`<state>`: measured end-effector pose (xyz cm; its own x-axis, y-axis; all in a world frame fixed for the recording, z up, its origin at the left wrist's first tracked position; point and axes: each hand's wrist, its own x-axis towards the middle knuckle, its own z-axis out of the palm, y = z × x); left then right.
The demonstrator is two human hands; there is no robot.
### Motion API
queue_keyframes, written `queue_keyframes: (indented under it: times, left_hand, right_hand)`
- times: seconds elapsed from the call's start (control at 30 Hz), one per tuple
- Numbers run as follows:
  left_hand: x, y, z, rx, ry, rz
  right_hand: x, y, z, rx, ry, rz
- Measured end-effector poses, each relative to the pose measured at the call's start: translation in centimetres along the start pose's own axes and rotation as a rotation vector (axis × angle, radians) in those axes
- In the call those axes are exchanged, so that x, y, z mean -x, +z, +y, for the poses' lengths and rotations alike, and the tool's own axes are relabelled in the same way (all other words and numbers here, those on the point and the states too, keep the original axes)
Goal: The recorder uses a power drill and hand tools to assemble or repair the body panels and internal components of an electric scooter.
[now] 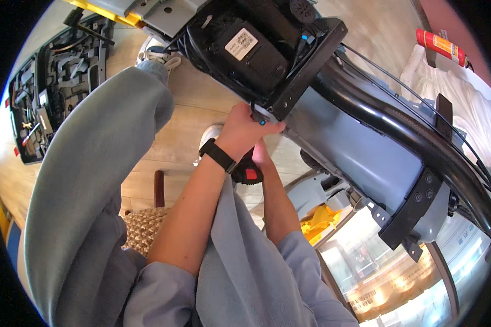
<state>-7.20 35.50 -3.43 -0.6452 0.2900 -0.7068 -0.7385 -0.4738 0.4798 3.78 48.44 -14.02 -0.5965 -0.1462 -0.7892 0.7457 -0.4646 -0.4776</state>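
One tray [309,71]: my left hand [247,129] at its corner, grip unclear; my right hand [261,155] below it, gripping a tool [247,173]; box [263,61] seated inside, corner work seemingly unfinished.

We see a pale wood-plank floor [193,103] underneath, and directly on it we find an open black case [15,131] at the left, its compartments packed with tools [76,71], and a light-coloured shoe [210,133] nearer the middle.

Black wristband [218,156], bluish sleeves [161,291], baggy greyish-blue trousers [93,158]
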Motion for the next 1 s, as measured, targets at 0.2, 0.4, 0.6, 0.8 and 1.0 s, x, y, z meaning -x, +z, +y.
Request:
queue_keyframes:
  times: [0.2, 0.4, 0.6, 0.8, 1.0]
  left_hand:
    - [0.2, 0.0, 1.4, -0.095, -0.057, -0.084]
    - [0.7, 0.1, 1.5, -0.026, 0.075, -0.044]
    - [0.7, 0.2, 1.7, -0.099, 0.069, -0.017]
    - [0.3, 0.1, 1.4, -0.073, -0.019, -0.028]
    - [0.6, 0.3, 1.7, -0.015, 0.034, -0.050]
  right_hand:
    - [0.2, -2.0, -0.9, -0.042, 0.169, -0.165]
    - [-0.5, 0.8, -1.5, 0.136, 0.208, -0.085]
    - [-0.1, 2.4, -2.5, 0.139, 0.161, -0.125]
    - [-0.5, 0.3, -1.3, 0.214, 0.068, -0.090]
    - [0.1, 1.9, -1.6, 0.212, 0.065, 0.008]
